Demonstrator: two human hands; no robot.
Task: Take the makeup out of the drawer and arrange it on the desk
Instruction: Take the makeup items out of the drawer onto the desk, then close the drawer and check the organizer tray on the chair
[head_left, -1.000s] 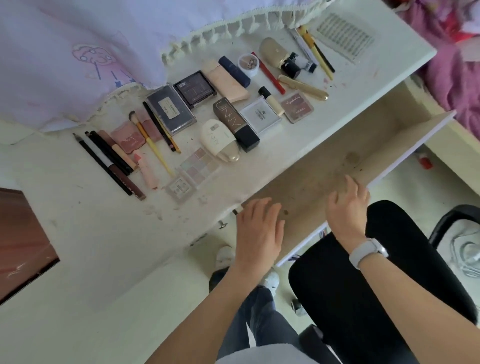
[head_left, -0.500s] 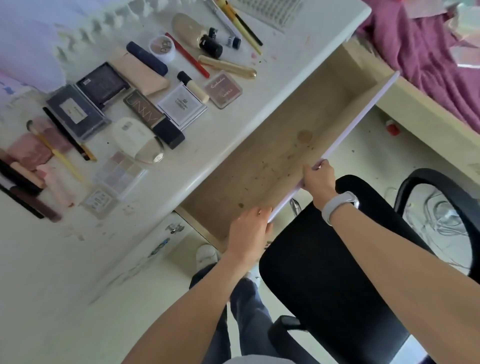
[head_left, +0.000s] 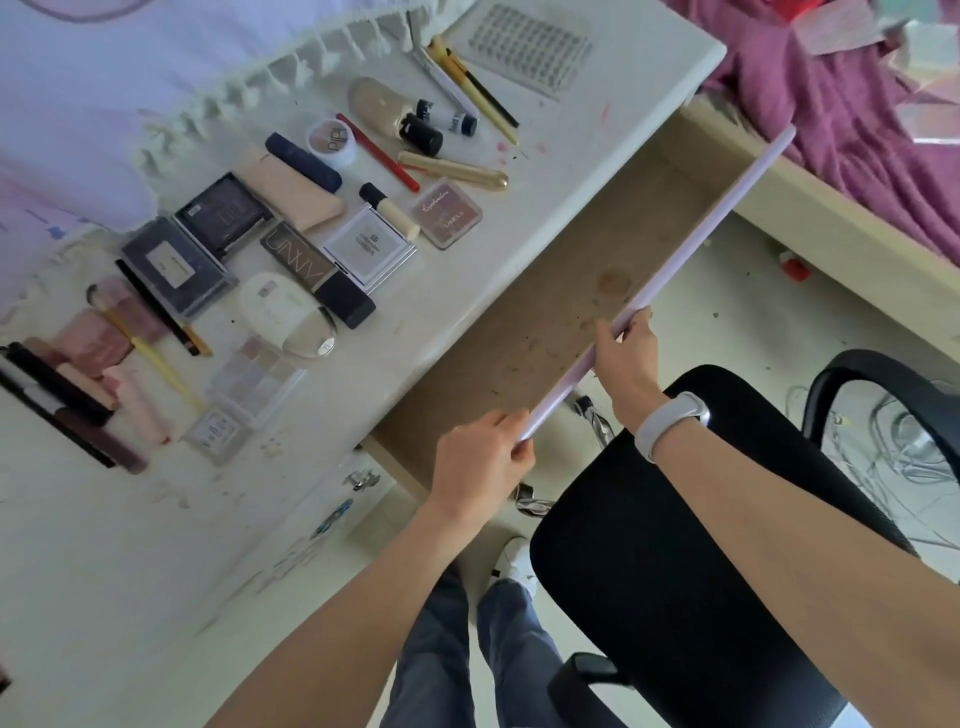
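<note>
Makeup all laid out in rows on the counter, left of the drawer. Drawer open, looks empty. Left hand and right hand grip its near front edge. Likely only closing left.

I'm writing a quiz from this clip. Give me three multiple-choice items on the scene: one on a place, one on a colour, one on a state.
1. Where does the makeup lie?
A. on the desk
B. in the drawer
C. on the chair

2. What colour is the band on the right wrist?
A. black
B. white
C. red

3. What are both hands doing?
A. resting flat on the desk
B. lifting a palette
C. gripping the drawer's front panel

Key: 1 A, the items sit on the desk and the drawer shows bare wood. 2 B, the wristband is white. 3 C, the left hand and right hand curl round the front panel.
</note>
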